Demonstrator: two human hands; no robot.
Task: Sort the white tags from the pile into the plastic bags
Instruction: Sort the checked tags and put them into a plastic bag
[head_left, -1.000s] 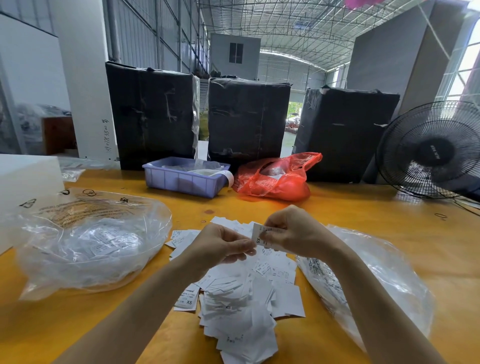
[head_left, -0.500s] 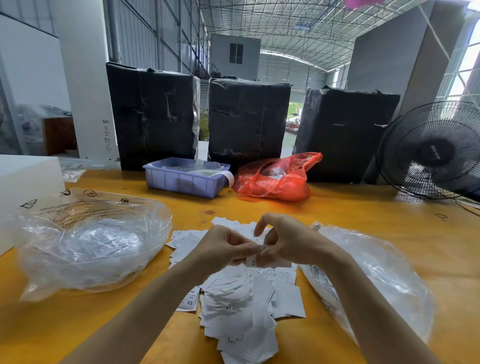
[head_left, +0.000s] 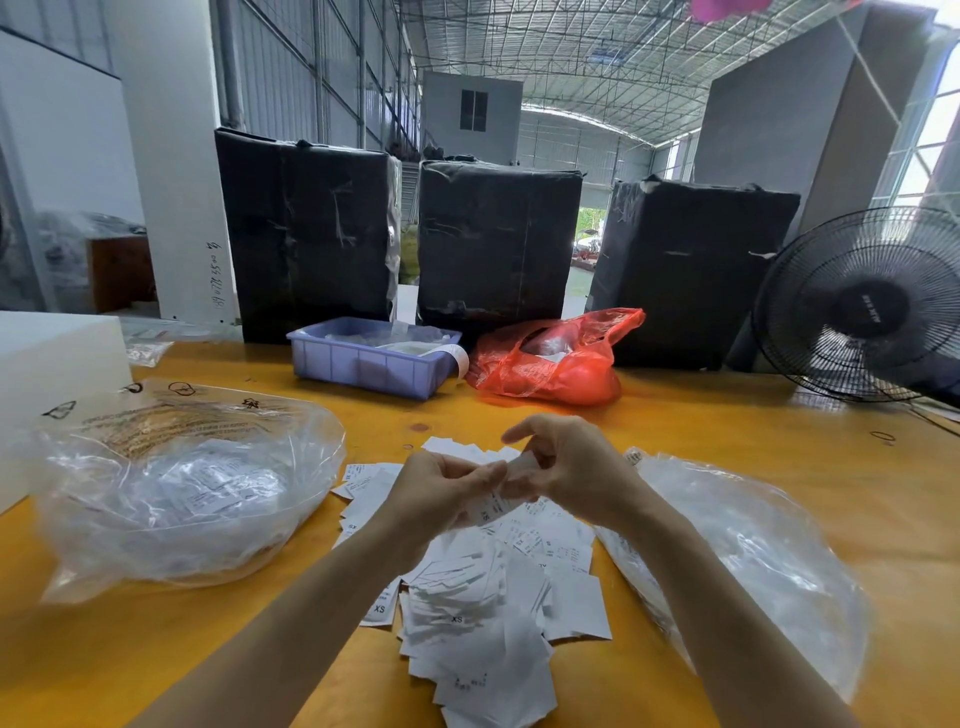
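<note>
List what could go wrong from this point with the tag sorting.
1. The fan stands beside the loose pile of tags; if it runs, tags could scatter.
2. Both hands, left hand and right hand, pinch tags together; two stuck tags might be sorted as one.
3. The right bag lies flat, so tags may miss it.
</note>
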